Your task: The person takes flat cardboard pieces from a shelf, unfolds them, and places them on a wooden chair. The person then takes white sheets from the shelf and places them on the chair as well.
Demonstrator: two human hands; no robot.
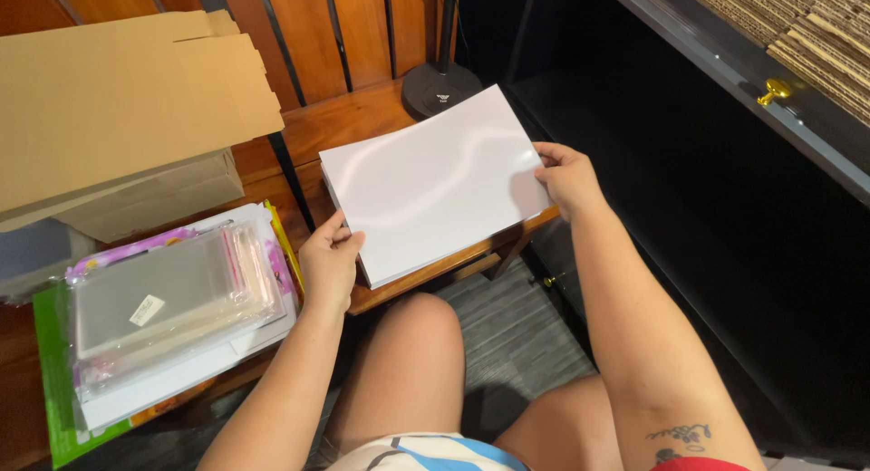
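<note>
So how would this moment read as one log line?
left hand: grips white paper stack near corner | right hand: grips far edge | stack: on wooden table

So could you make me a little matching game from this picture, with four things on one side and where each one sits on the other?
Things:
1. stack of glossy white paper sheets
2. flat brown cardboard box
3. pile of clear plastic sleeves
4. round black stand base

Places:
A. far edge of the wooden table
B. upper left, above the sleeves
C. between the left hand and right hand
D. lower left, on a green sheet

Pairs: 1-C, 2-B, 3-D, 4-A
</note>
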